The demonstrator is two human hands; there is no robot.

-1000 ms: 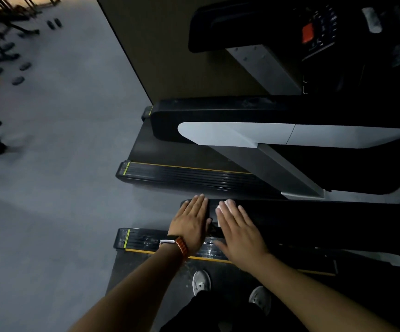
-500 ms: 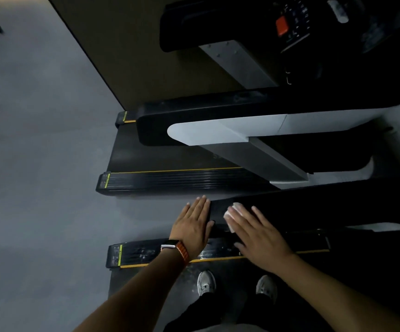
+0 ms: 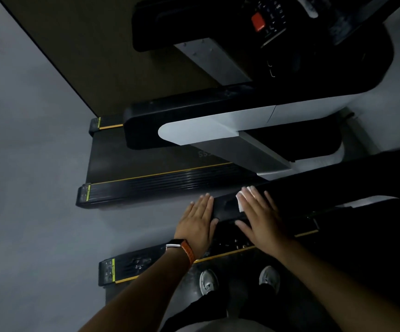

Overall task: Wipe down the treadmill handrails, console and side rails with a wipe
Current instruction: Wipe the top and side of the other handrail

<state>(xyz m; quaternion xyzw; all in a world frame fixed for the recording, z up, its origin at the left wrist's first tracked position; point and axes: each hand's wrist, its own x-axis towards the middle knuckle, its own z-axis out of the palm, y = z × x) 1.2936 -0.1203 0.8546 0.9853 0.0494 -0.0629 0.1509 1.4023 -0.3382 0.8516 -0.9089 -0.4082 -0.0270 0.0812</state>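
Note:
I stand on a treadmill and look down at its black left handrail [image 3: 225, 207]. My right hand [image 3: 260, 215] lies flat on top of the rail with straight fingers and presses a white wipe [image 3: 241, 201] against it; only the wipe's left edge shows beside my fingers. My left hand [image 3: 197, 224], with an orange-strapped watch on the wrist, rests flat with straight fingers against the rail's outer left end. Below the hands runs the black side rail [image 3: 146, 263] with a yellow stripe. At the top right a console [image 3: 269, 17] with a red button belongs to the neighbouring treadmill.
A second treadmill stands just beyond, with a black and grey handrail [image 3: 206, 130] and a ribbed side rail [image 3: 160, 185]. Grey floor [image 3: 31, 188] lies to the left, and a dark wall panel [image 3: 86, 49] rises at the back. My two shoes [image 3: 208, 281] stand on the belt.
My right hand has slid with the wipe to the right along the handrail, away from my left hand. The view has shifted left and up, showing more of the neighbouring console.

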